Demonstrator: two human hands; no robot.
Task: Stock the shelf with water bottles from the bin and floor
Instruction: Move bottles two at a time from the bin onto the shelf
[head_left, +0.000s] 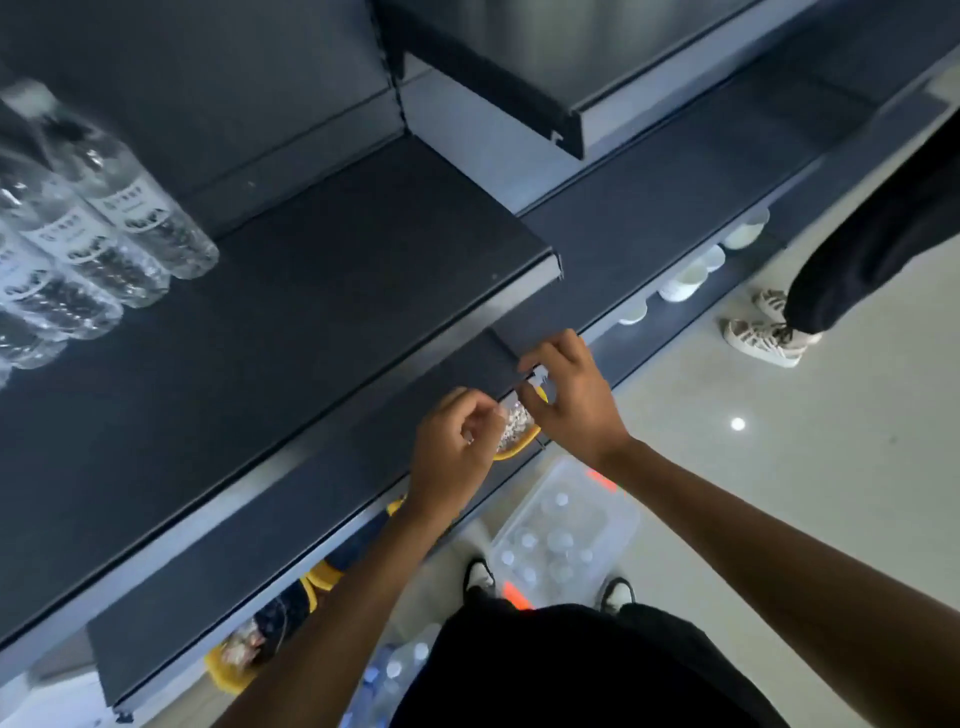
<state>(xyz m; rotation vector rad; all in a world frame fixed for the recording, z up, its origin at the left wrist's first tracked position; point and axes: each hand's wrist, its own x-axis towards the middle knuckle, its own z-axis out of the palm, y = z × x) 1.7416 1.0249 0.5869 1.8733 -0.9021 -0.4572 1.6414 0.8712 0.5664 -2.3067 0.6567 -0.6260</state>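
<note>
The right hand (566, 400) held the bottle (515, 422) in a pinch grip at its neck, likely for standing on the shelf (311, 338). The left hand (457, 441) curled beside it; its grip could not be told.

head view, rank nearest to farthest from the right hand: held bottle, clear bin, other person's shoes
1. bottle, pinched in the right hand
2. clear bin, on the floor below
3. other person's shoes, on the floor far right
</note>
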